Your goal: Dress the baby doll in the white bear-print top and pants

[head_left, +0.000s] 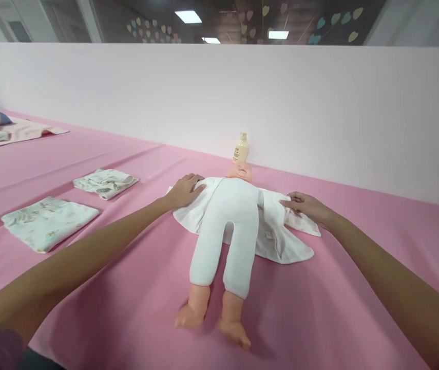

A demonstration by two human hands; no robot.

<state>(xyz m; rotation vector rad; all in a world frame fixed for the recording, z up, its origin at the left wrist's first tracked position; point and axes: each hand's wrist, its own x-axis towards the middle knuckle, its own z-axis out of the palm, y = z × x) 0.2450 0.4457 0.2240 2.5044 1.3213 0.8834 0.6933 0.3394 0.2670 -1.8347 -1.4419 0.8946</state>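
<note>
Pink sheet (319,313) covers the surface under my view, running back to a plain white wall (127,92). At its middle lies a doll (230,205) in a white suit, on its back, head toward the wall and feet toward me. A small jacket (281,236) is spread beneath it, with cloth out to both sides, probably so each sleeve can be reached without lifting the doll. My left hand (185,192) rests loosely open on the sleeve there, thumb apart from the fingers, perhaps to keep the fabric flat. My right hand (306,205) has its fingers curled at the other sleeve; I cannot tell whether cloth is pinched between them. Two folded cloths, one farther (106,184) and one nearer (50,223), lie off to the left, outside the working area. A pump bottle (241,149) stands just beyond the doll's head, near the wall, which limits reach that way. More room runs to the right and around the feet; the sheet's near edge shows at lower left.
</note>
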